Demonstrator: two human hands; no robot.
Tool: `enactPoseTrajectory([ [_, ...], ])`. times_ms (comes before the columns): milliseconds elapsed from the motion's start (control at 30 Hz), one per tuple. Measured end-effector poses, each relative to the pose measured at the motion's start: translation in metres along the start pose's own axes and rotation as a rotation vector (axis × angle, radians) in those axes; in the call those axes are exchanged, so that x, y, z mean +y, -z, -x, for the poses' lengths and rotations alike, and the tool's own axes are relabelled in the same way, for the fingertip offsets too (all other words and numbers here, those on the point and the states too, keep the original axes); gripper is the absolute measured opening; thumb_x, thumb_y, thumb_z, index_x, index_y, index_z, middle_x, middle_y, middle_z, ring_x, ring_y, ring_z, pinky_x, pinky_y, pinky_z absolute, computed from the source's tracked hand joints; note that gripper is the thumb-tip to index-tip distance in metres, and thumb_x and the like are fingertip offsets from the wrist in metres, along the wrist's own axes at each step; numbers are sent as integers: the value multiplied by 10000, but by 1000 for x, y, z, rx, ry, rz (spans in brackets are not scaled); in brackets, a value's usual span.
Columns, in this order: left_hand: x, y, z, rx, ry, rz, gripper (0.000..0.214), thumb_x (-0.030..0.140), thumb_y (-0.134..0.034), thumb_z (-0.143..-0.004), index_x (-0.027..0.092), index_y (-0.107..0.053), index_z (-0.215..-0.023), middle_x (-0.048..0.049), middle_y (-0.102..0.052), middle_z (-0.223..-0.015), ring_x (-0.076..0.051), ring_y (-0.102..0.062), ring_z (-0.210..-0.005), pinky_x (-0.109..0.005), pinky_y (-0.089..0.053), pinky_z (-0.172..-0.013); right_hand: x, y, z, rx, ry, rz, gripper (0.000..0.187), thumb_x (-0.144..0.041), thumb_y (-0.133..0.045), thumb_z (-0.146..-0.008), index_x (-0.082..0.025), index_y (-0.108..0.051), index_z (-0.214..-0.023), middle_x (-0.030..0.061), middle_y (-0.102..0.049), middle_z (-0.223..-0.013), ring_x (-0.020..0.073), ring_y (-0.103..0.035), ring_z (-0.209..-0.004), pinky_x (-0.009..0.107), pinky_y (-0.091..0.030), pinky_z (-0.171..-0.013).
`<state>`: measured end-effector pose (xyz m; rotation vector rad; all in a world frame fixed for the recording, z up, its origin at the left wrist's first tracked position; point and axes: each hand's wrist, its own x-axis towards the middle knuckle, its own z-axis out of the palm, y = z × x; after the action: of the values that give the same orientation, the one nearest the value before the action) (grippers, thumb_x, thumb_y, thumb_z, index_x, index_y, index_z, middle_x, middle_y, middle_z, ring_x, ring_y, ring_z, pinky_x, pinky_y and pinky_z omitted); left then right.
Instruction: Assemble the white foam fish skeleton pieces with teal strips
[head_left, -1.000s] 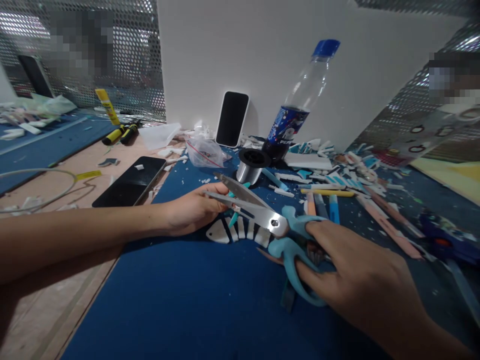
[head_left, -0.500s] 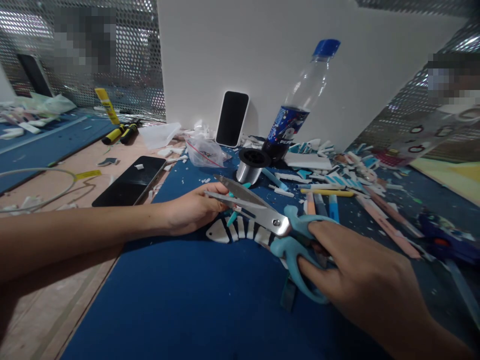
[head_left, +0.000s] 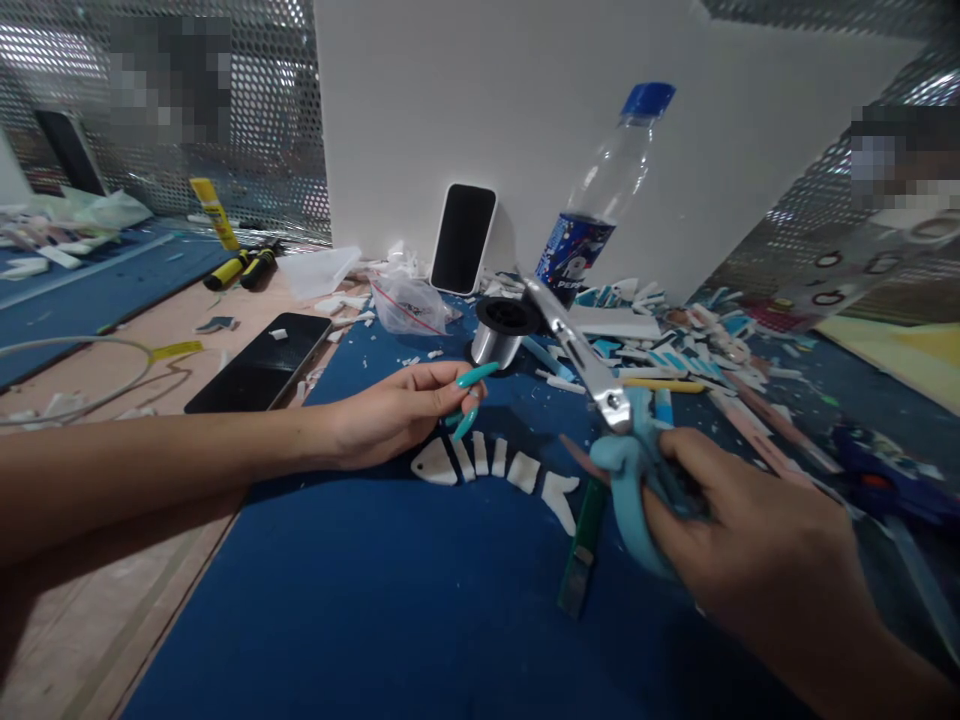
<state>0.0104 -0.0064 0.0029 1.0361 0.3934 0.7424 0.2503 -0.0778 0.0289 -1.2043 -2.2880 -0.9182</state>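
Observation:
My right hand (head_left: 757, 540) grips light blue-handled scissors (head_left: 592, 375), raised to the right with their blades together and pointing up toward the bottle. My left hand (head_left: 397, 410), with long teal nails, has its fingers pinched together over the blue mat (head_left: 360, 590); whatever lies between the fingertips is too small to make out. Just below those fingers, several flat white pieces (head_left: 523, 473) lie in a curved row shaped like a fish skeleton, with a head at the left and a forked tail (head_left: 560, 500) at the right. A green cutter knife (head_left: 581, 560) lies beside the tail.
Behind my left hand stands a spool of clear line (head_left: 495, 345). A Pepsi bottle (head_left: 577, 245) and a propped phone (head_left: 463, 238) are at the white panel. White and teal scraps (head_left: 675, 350) and markers cover the right. Another phone (head_left: 260, 362) lies left.
The scissors have moved right and up, away from my left fingertips, and their blades have closed. The tail piece and green knife are now uncovered. My left hand stays nearly in place.

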Motion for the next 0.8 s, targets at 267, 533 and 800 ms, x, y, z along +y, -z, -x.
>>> enactPoseTrajectory([
  [267, -2, 2, -1, 25, -7, -25, 150, 266, -665, -766, 135, -611, -719, 22, -535, -725, -68, -457, -709, -168, -349, -694, 6, 1, 0, -129, -188, -158, 279, -294, -501, -857, -203, -461, -597, -46, -420, -348, 78, -396, -261, 171, -282, -283],
  [533, -6, 4, 0, 123, -102, -107, 137, 226, -602, -818, 134, -611, -716, 19, -551, -714, -58, -485, -700, -163, -371, -690, 9, -1, 0, -137, -221, -130, 310, -335, -515, -842, -193, -474, -569, -45, -380, -356, 74, -364, -284, 178, -279, -302],
  [800, -9, 2, -1, 273, -258, -285, 186, 211, -537, -855, 148, -556, -681, 21, -511, -695, -65, -429, -632, -179, -346, -609, 14, -9, 5, -163, -422, -299, 296, -351, -468, -788, -159, -577, -590, 26, -561, -430, 135, -486, -317, 219, -321, -317],
])
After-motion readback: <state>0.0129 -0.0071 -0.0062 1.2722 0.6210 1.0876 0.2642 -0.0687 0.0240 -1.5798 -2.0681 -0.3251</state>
